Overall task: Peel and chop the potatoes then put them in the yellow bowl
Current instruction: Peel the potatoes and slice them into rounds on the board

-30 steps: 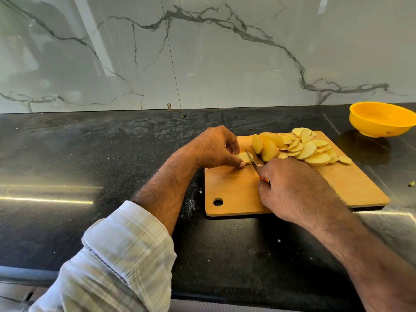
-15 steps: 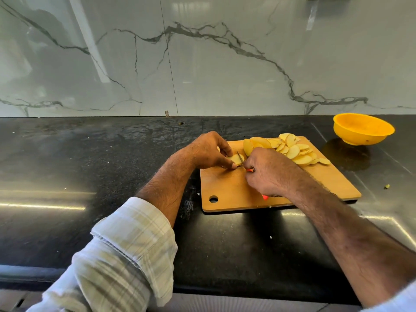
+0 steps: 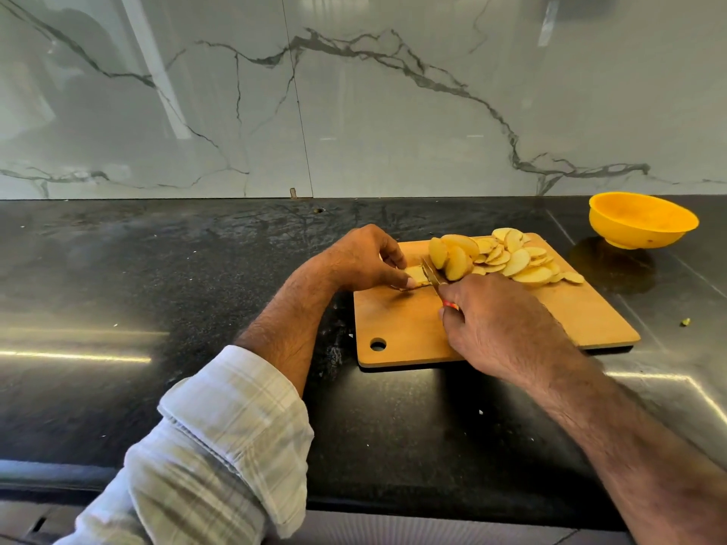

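While my left hand (image 3: 362, 257) curls over the near-left part of the wooden cutting board (image 3: 405, 328), its fingertips (image 3: 409, 284) pinch a small pale potato piece (image 3: 416, 274) flat against the wood, thumb and forefinger bent round it. Just to the right of that piece stands the knife (image 3: 430, 276), its narrow blade tilted and its edge meeting the potato beside my fingertips; only a sliver of the orange-red handle (image 3: 451, 306) shows under my knuckles. My right hand (image 3: 495, 328) is wrapped round that handle, fingers curled tight and hidden beneath the back of the hand, the wrist lying over the board's near edge.

Beyond the blade, at the far side of the board, lies the heap of cut potato slices (image 3: 511, 259): two or three thicker slices lean upright nearest the knife, and thinner rounds overlap flat behind and to the right of them, one small slice lying apart at the heap's right end. The board has a round hole (image 3: 377, 344) in its near-left corner and rests on the black stone counter (image 3: 157, 289).

The yellow bowl (image 3: 641, 224) sits on the counter well to the right of and beyond the board, apart from it. A tiny scrap (image 3: 685, 321) lies on the counter off the board's right edge. My left forearm leaves a rolled, pale checked sleeve (image 3: 220, 446); a veined marble backsplash (image 3: 354, 112) rises behind the counter
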